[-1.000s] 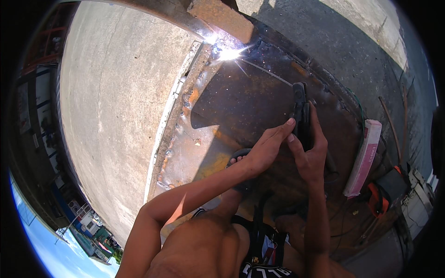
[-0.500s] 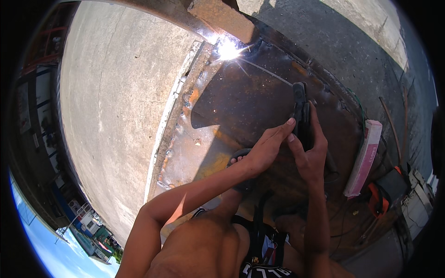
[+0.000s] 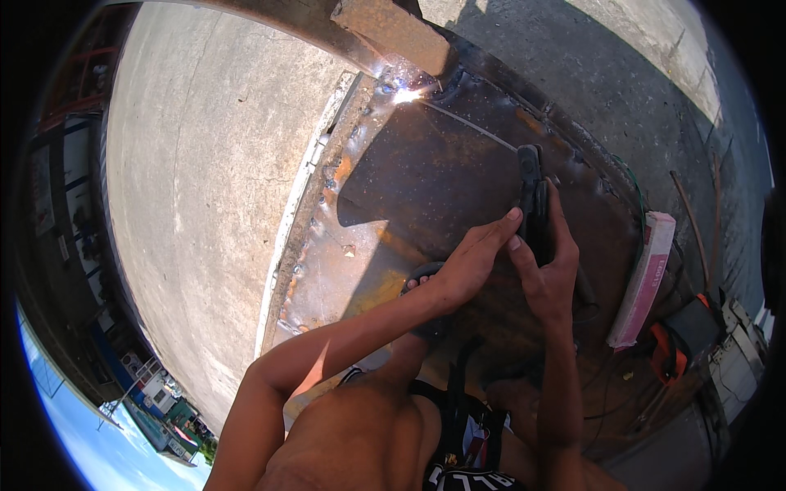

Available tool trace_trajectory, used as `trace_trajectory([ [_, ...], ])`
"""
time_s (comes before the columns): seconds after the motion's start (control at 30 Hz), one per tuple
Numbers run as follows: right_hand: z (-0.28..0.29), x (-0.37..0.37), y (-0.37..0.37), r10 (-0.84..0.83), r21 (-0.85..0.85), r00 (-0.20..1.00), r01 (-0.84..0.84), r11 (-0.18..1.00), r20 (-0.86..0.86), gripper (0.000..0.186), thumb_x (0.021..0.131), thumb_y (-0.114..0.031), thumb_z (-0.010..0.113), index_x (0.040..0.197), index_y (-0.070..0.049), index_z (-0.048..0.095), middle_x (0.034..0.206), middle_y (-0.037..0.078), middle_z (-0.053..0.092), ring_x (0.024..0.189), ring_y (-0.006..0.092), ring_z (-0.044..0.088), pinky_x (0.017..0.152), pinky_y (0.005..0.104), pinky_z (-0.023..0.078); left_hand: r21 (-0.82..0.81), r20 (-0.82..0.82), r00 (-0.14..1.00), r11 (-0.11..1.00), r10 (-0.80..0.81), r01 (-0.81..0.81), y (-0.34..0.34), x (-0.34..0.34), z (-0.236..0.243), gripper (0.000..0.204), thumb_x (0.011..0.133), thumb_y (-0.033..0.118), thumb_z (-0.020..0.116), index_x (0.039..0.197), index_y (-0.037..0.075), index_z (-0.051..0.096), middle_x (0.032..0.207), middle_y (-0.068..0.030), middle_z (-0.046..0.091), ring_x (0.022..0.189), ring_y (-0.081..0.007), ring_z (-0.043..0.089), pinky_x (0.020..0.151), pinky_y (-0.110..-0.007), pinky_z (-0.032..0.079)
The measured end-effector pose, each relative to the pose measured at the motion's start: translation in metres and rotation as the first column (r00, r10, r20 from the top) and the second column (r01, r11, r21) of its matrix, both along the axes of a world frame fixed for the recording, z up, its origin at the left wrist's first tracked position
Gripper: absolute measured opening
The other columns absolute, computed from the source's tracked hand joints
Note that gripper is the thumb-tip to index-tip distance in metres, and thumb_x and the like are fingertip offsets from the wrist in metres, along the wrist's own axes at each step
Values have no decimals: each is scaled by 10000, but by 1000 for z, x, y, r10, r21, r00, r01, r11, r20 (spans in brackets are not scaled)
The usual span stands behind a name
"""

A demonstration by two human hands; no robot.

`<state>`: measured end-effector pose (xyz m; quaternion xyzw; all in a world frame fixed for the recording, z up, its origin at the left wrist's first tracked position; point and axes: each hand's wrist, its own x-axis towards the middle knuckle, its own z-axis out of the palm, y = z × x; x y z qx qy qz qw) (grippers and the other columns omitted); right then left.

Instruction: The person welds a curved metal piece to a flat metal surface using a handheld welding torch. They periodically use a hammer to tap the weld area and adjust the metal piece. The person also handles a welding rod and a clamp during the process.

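A black welding electrode holder [image 3: 532,168] is wrapped by my right hand [image 3: 550,274], which is closed on its handle. My left hand [image 3: 473,260] is closed too, its fingertips pressed against the holder's left side. From the jaws a thin welding electrode [image 3: 471,124] runs up and left to a bright arc [image 3: 407,95]. The arc burns at the far left corner of a rusty steel plate [image 3: 442,180], beside a rusty steel block [image 3: 401,37]. Glare hides the electrode's tip and the joint there.
Rough weld beads [image 3: 327,184] line the plate's left edge. To the right lies a pink and white electrode box [image 3: 643,282], with a black and orange item [image 3: 679,340] beside it. Concrete ground [image 3: 205,164] surrounds the plate. My foot [image 3: 422,282] rests on the plate below my left hand.
The arc's glare has shrunk and dimmed, and more small sparks show around it. My hands, the holder and the electrode stay nearly in place.
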<state>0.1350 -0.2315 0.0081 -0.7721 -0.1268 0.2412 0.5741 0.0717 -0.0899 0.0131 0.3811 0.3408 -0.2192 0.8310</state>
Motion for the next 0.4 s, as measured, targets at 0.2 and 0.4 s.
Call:
trace_trajectory([
  [0.2,-3,0,-2,0,65,999,3,998,-49,864,907,-200,777,1600,99,356,1358,240,656,1254,279,646,1091,399,486,-14,-38,998,999,-50,50,5,2,7,588,1113,582,454,1282,37,597,1114,-47,632,1026,-128,624,813,-292,487],
  [0.4,4,1,-5,44,24,999,-43,999,-13,909,853,-185,789,1633,5,362,1395,219,644,1287,252,624,1122,386,458,34,2,999,998,-43,43,2,-2,9,706,1142,494,452,1517,-103,489,1444,-158,608,1334,-189,533,1154,-310,394],
])
